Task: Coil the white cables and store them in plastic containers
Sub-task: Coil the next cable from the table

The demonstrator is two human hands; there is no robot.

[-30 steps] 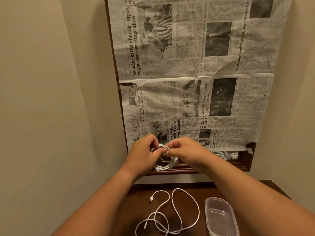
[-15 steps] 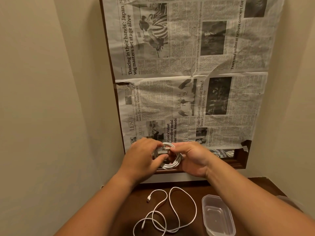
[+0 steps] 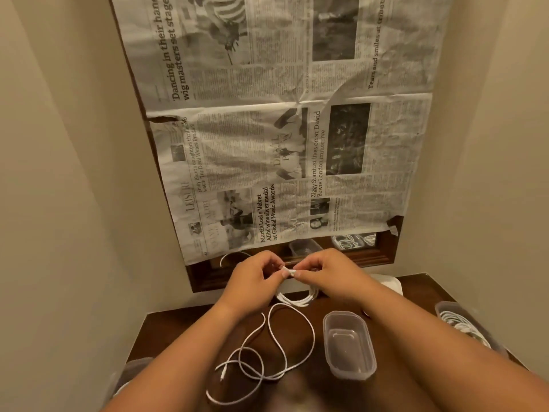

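Okay, left hand [image 3: 252, 278] and right hand [image 3: 329, 273] both pinching connector tip of coiled white cable [image 3: 297, 300], loops dangling just over dark wooden desk [image 3: 160, 334]. Hands sitting lower than a second ago, winding looking finished. Empty clear plastic container [image 3: 349, 343] waiting near.
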